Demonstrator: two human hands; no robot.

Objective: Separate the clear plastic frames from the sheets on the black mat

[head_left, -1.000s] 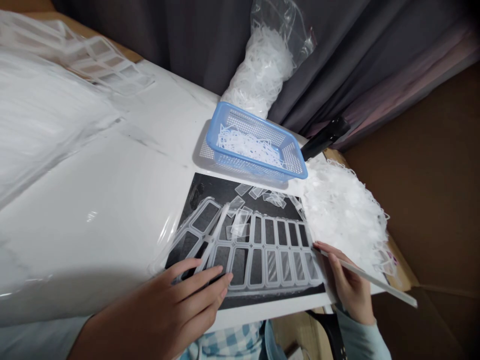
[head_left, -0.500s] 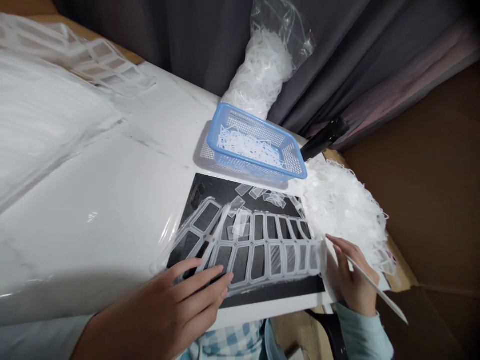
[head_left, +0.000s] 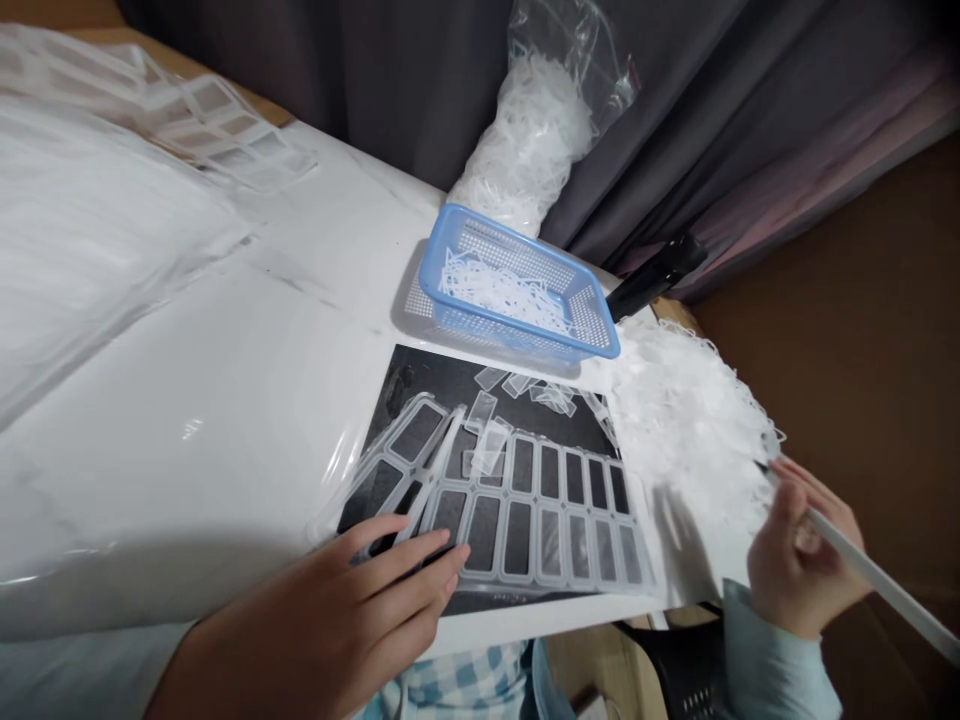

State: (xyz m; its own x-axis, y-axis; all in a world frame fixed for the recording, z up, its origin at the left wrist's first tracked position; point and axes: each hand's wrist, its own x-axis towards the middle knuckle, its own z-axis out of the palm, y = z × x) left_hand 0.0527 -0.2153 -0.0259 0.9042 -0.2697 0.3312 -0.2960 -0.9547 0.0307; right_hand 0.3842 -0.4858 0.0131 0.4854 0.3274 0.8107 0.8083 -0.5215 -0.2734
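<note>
My left hand (head_left: 367,600) lies flat with fingers apart on the near left part of a clear plastic sheet (head_left: 534,510) with rows of rounded rectangular frames. The sheet rests on a black mat (head_left: 517,405). Small loose clear rectangles (head_left: 491,447) lie on the sheet and on the far part of the mat. My right hand (head_left: 810,555) is closed around a slim white tool (head_left: 885,585) with a small dark tip. That tip is at the edge of a heap of thin white plastic loops (head_left: 682,410), right of the mat.
A blue basket (head_left: 517,325) with white loops inside stands behind the mat. Behind it a clear bag (head_left: 532,140) full of loops leans on a dark curtain. Stacked plastic sheets (head_left: 90,240) cover the left of the white table (head_left: 277,400). A black object (head_left: 660,275) sits behind the heap.
My right hand has moved right with the white tool, from the sheet's right end toward the heap. The sheet's right end now lies flatter. My left hand has stayed in place.
</note>
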